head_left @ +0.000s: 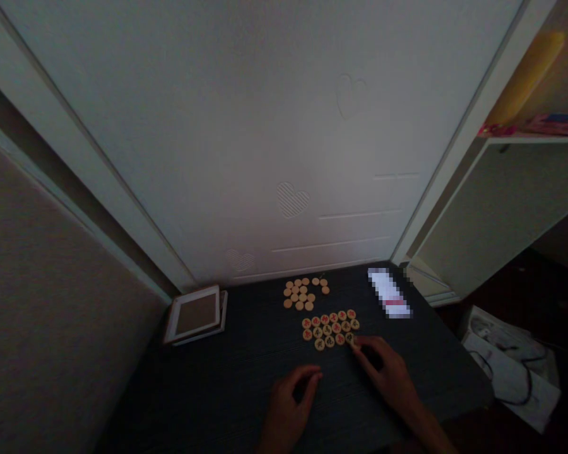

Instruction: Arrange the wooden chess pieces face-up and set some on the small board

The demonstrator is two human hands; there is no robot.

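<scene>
Several round wooden Chinese chess pieces [327, 330] lie face up in three rows on the dark table, with red or dark characters on them. At the right end of the nearest row, my right hand [385, 369] has its thumb and forefinger closed at the edge of a chess piece [349, 338] with a dark character. Lower down and to the left, my left hand [291, 400] hovers over or rests on the table, its thumb and forefinger brought together. Nothing shows between those fingertips. Behind the rows sits a loose group of plain-faced pieces [303, 290].
Framed panels [196, 313] are stacked at the table's left. A pixelated white sheet or device [389, 293] lies at the back right. A white panel with embossed hearts [292, 200] rises behind the dark table [208, 391]. White bags [511, 366] stand beyond the right edge.
</scene>
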